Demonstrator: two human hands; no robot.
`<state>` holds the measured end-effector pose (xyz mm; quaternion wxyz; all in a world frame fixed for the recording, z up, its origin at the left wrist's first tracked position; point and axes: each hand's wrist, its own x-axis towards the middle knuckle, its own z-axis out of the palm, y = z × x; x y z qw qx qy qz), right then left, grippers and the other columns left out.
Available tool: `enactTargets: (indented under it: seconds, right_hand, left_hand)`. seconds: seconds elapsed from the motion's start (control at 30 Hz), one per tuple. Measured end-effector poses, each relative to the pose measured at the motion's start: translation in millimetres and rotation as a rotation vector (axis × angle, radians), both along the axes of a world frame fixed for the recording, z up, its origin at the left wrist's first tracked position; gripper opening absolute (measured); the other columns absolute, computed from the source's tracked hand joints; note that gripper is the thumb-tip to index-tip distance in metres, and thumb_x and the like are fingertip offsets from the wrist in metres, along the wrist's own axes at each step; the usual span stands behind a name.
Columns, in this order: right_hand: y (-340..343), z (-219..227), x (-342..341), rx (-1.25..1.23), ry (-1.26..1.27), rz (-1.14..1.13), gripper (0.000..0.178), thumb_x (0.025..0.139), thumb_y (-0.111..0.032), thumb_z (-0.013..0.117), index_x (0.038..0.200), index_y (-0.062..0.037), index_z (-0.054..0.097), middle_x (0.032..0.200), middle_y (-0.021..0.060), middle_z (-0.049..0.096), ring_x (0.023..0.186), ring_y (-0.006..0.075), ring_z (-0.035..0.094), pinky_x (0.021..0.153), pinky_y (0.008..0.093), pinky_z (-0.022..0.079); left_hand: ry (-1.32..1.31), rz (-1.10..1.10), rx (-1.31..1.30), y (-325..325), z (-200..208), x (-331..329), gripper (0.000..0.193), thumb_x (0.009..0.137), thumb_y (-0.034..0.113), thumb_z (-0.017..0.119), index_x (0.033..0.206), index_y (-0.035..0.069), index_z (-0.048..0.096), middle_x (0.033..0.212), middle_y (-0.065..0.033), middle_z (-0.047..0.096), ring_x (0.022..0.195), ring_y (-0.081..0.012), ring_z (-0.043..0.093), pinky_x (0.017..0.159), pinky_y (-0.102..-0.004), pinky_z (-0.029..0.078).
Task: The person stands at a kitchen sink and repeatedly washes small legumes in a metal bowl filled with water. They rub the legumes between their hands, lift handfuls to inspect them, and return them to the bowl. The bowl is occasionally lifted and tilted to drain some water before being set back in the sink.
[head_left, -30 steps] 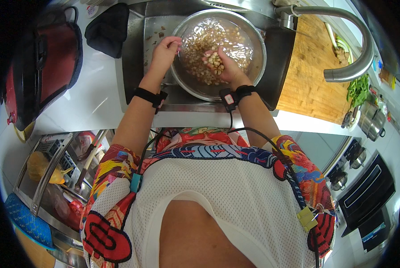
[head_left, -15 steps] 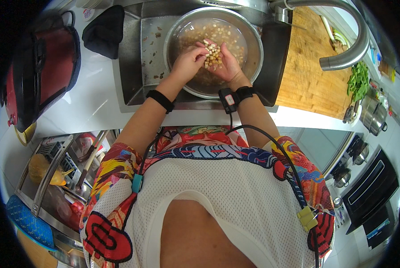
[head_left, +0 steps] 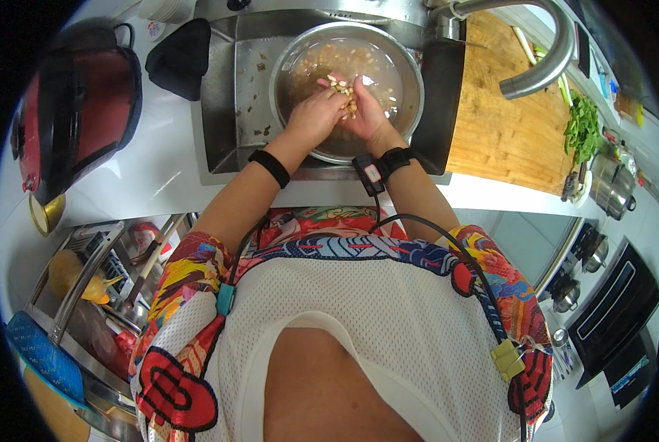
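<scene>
A round steel bowl (head_left: 410, 74) stands in the sink (head_left: 230, 110), filled with cloudy water and many small pale beans. Both hands are inside the bowl, pressed side by side. My left hand (head_left: 313, 114) and my right hand (head_left: 366, 114) cup a small heap of the beans (head_left: 342, 90) between them, just above the water. More beans lie under the water at the far side of the bowl. Each wrist wears a black band.
A curved steel faucet (head_left: 547, 62) arches over a wooden cutting board (head_left: 506, 125) to the right, with green herbs (head_left: 583, 129) beyond. A black cloth (head_left: 178, 59) and a red and black appliance (head_left: 79, 110) sit on the counter to the left. A dish rack (head_left: 86, 280) is lower left.
My left hand moved from the bowl's left rim to the middle and joined my right hand. Both hands now hold beans together, lifted out of the water.
</scene>
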<state>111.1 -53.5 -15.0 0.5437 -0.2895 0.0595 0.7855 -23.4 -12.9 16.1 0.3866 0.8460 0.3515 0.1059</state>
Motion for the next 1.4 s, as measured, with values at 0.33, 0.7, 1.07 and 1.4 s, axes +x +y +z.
enactTargets:
  seconds: [0.33,0.7,1.07,1.4]
  right_hand:
    - [-7,56,7,0.03,0.07,-0.023,0.054,0.095,-0.046,0.023,0.125,-0.0071,0.043,0.123,0.0123,0.051,0.107,0.0258,0.053,0.089,0.0421,0.045]
    - [-10,102,17,0.138,0.089,-0.028,0.052,0.094,-0.046,0.027,0.125,-0.0071,0.043,0.123,0.0133,0.05,0.106,0.0271,0.054,0.089,0.0417,0.047]
    - [-31,123,27,0.149,0.048,-0.074,0.053,0.094,-0.043,0.033,0.127,-0.0032,0.039,0.126,0.015,0.047,0.111,0.0297,0.05,0.093,0.0435,0.044]
    - [-33,127,31,0.191,0.057,-0.059,0.05,0.094,-0.041,0.034,0.127,-0.0039,0.04,0.124,0.0156,0.049,0.111,0.0311,0.05,0.093,0.0439,0.043]
  left_hand:
    - [-0.157,0.132,-0.06,5,21,-2,0.016,0.082,0.01,0.057,0.097,0.005,0.055,0.084,-0.0131,0.06,0.074,-0.0275,0.059,0.065,-0.0355,0.048]
    - [-0.365,0.403,-1.156,17,72,2,0.019,0.093,0.018,0.044,0.095,0.003,0.055,0.067,0.0002,0.05,0.055,-0.0097,0.048,0.053,-0.0245,0.046]
    - [-0.49,0.379,-1.32,10,94,0,0.021,0.093,0.023,0.045,0.091,0.005,0.054,0.07,-0.0015,0.054,0.058,-0.0107,0.05,0.058,-0.0243,0.046]
    - [-0.427,0.371,-1.243,4,96,3,0.017,0.094,0.025,0.044,0.091,0.009,0.052,0.072,0.0,0.055,0.058,-0.0087,0.049,0.055,-0.0234,0.045]
